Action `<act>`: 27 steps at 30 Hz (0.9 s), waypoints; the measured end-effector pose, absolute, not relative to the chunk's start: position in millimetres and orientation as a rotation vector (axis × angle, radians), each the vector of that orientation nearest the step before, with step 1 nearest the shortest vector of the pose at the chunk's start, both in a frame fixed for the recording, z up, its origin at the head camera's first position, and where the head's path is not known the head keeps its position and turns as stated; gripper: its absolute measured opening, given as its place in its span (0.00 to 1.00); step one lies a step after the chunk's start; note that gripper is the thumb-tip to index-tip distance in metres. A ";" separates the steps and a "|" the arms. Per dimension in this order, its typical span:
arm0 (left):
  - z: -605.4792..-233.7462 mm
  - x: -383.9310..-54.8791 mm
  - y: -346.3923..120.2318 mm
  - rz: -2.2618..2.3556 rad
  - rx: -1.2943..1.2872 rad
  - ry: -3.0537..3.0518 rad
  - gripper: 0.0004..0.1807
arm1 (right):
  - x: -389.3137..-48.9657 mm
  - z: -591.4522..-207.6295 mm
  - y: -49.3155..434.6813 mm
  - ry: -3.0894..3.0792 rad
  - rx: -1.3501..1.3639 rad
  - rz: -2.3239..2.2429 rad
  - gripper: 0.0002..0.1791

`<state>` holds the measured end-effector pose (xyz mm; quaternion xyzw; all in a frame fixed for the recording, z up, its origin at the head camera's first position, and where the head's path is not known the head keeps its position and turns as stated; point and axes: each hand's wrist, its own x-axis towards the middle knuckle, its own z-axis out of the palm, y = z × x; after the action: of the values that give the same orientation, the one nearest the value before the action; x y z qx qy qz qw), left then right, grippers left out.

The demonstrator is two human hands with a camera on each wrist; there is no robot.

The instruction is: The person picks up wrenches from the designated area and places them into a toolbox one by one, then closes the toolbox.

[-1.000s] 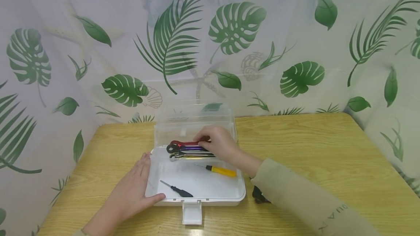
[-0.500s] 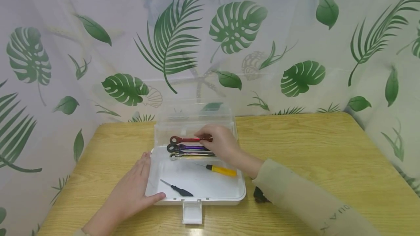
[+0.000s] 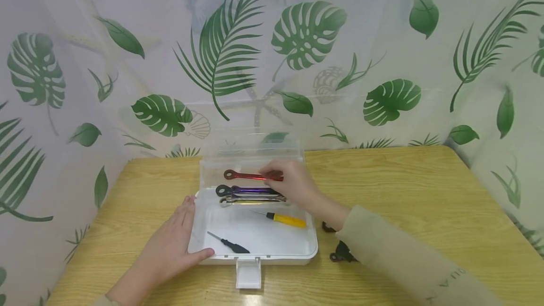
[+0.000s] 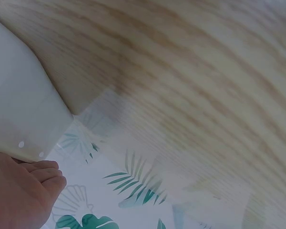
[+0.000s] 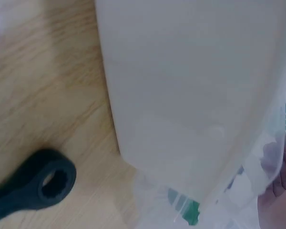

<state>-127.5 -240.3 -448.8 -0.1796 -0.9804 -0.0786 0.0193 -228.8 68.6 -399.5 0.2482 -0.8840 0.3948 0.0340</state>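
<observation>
A white toolbox (image 3: 255, 259) stands with its clear lid raised at the back. My right hand (image 3: 293, 181) pinches one end of a red ratchet wrench (image 3: 246, 175), lifted above the back of the box. Below it lie a purple wrench (image 3: 255, 191) with a black ring end beside it, and silver and gold-toned wrenches (image 3: 248, 199). Nearer the front are a yellow-handled screwdriver (image 3: 289, 220) and a black screwdriver (image 3: 235, 247). My left hand (image 3: 167, 242) rests along the box's left side, fingers straight, thumb over the front corner.
Dark ring-ended wrenches (image 3: 340, 255) lie on the wooden table (image 3: 395, 183) right of the box, partly hidden by my right sleeve. One ring end (image 5: 55, 181) shows up close in the right wrist view. The latch (image 3: 248, 274) hangs down in front. Leaf-patterned sheeting surrounds the table.
My right hand has raised the red wrench away from the other wrenches, up and slightly right. More of the dark wrenches beside the box now shows. My left hand has stayed in place.
</observation>
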 end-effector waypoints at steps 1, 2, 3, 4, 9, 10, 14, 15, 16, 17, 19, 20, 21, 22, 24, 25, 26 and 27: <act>-448.9 -127.7 -240.2 -0.245 -0.560 -3.039 0.67 | -229.1 -399.4 71.2 -2.711 0.768 1.217 0.13; -449.1 -127.8 -240.3 -0.245 -0.567 -3.030 0.67 | -229.1 -398.7 74.1 -2.703 0.772 1.231 0.13; -449.4 -127.9 -240.4 -0.245 -0.569 -3.028 0.67 | -229.3 -398.1 76.9 -2.697 0.776 1.244 0.13; -449.6 -128.0 -240.4 -0.243 -0.570 -3.031 0.67 | -229.3 -397.4 79.7 -2.690 0.782 1.259 0.12; -451.1 -128.0 -240.8 -0.244 -0.571 -3.038 0.67 | -228.7 -394.5 93.3 -2.666 0.796 1.288 0.11; -451.3 -128.0 -240.8 -0.241 -0.573 -3.036 0.67 | -228.2 -393.7 95.9 -2.664 0.793 1.287 0.11; -453.3 -128.2 -241.5 -0.231 -0.582 -3.024 0.67 | -225.8 -391.7 106.0 -2.657 0.770 1.271 0.10; -453.6 -128.1 -241.5 -0.231 -0.585 -3.021 0.67 | -225.2 -391.8 108.7 -2.653 0.763 1.268 0.10; -454.0 -128.1 -241.7 -0.229 -0.587 -3.020 0.67 | -224.6 -392.0 111.5 -2.650 0.755 1.260 0.10; -454.3 -128.1 -241.7 -0.229 -0.588 -3.018 0.67 | -224.0 -392.3 114.3 -2.648 0.747 1.254 0.10; -454.7 -128.0 -241.8 -0.230 -0.588 -3.018 0.67 | -222.6 -392.4 119.9 -2.646 0.725 1.245 0.10; -454.9 -127.9 -241.7 -0.232 -0.588 -3.018 0.67 | -221.7 -392.3 122.7 -2.646 0.712 1.238 0.10; -455.1 -127.9 -241.6 -0.233 -0.586 -3.017 0.67 | -221.2 -392.3 125.5 -2.644 0.702 1.229 0.10; -455.4 -127.9 -241.6 -0.234 -0.584 -3.018 0.67 | -220.6 -392.4 128.4 -2.644 0.690 1.223 0.10; -455.5 -127.9 -241.4 -0.234 -0.580 -3.019 0.67 | -219.5 -393.1 134.1 -2.644 0.662 1.211 0.09; -455.7 -128.0 -241.4 -0.233 -0.580 -3.017 0.67 | -219.2 -393.6 137.1 -2.642 0.652 1.206 0.09; -455.6 -128.1 -241.4 -0.231 -0.578 -3.015 0.67 | -218.8 -394.3 140.2 -2.639 0.644 1.207 0.09; -455.6 -128.1 -241.4 -0.230 -0.575 -3.017 0.67 | -218.5 -395.1 143.5 -2.636 0.637 1.207 0.09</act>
<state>-128.1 -241.4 -455.6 -0.1867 -0.9791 -0.0747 0.0310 -218.5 143.5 -395.1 0.2139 -0.8847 0.4051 0.0866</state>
